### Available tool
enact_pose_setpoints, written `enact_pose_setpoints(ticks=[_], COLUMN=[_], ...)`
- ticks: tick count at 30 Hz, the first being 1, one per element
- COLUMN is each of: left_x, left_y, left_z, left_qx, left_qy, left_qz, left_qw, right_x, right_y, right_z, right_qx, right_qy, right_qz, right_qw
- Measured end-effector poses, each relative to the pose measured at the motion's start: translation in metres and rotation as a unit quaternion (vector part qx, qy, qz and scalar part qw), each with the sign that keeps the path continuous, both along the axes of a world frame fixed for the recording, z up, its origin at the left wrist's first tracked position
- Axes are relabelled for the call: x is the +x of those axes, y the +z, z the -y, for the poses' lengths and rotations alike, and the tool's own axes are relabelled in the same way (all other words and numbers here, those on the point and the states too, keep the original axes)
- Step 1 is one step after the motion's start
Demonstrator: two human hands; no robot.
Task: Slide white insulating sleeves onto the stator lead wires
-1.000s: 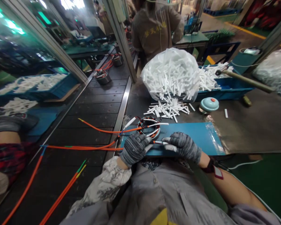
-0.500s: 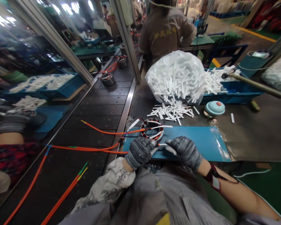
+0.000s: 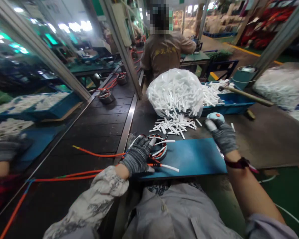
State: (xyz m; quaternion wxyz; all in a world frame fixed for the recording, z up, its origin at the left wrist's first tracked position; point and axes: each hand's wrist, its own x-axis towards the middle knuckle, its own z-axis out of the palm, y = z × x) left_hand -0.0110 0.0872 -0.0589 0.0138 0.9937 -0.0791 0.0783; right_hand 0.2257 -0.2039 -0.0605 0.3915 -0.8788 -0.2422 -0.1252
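My left hand (image 3: pixel 139 155), in a grey striped glove, lies spread at the left side of a wire-wound ring (image 3: pixel 165 150), fingers apart. White sleeves cover several of its leads, one of them (image 3: pixel 170 168) pointing right over the blue mat (image 3: pixel 196 156). Orange wires (image 3: pixel 89 173) run left from beneath my left hand. My right hand (image 3: pixel 222 134), gloved too, is at the light-blue round container (image 3: pixel 215 117) with an orange spot on top. Its fingers reach the container's near side; whether they grip it is unclear.
A clear bag of white tubes (image 3: pixel 175 91) stands behind a loose pile (image 3: pixel 175 125). Behind right are a blue bin (image 3: pixel 233 103) and a long handle (image 3: pixel 251 95). A conveyor (image 3: pixel 99 122) runs along the left. Another person's gloved hand (image 3: pixel 2 151) is far left.
My right hand has left the sleeved lead and moved right to the round container. My left hand has shifted left and opened out beside the ring. The head view has tilted up.
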Motion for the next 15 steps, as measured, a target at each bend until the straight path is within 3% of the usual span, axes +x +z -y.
enact_pose_setpoints(ticks=[2, 3, 6, 9, 12, 15], left_x=[0.007, 0.010, 0.014, 0.010, -0.002, -0.017], left_y=[-0.005, -0.007, -0.011, -0.011, -0.017, -0.027], left_z=[-0.006, -0.009, -0.015, -0.015, -0.004, 0.008], left_qx=[0.003, -0.005, -0.049, -0.049, -0.014, -0.020], left_qy=[-0.008, -0.024, -0.072, -0.071, -0.027, 0.058], left_qz=[-0.018, -0.012, 0.013, 0.008, 0.010, 0.028], left_qw=[1.000, 1.000, 0.996, 0.996, 0.999, 0.998], right_x=[0.038, 0.052, 0.076, 0.080, 0.081, 0.085], right_y=[0.010, 0.012, 0.006, -0.004, -0.007, -0.007], right_z=[0.018, 0.024, 0.027, 0.017, 0.009, 0.008], right_qx=[-0.072, -0.088, -0.140, -0.202, -0.284, -0.311], right_qy=[-0.164, -0.187, -0.166, -0.140, -0.145, -0.148], right_qz=[0.035, 0.033, 0.001, -0.035, -0.065, -0.062], right_qw=[0.983, 0.978, 0.976, 0.969, 0.946, 0.937])
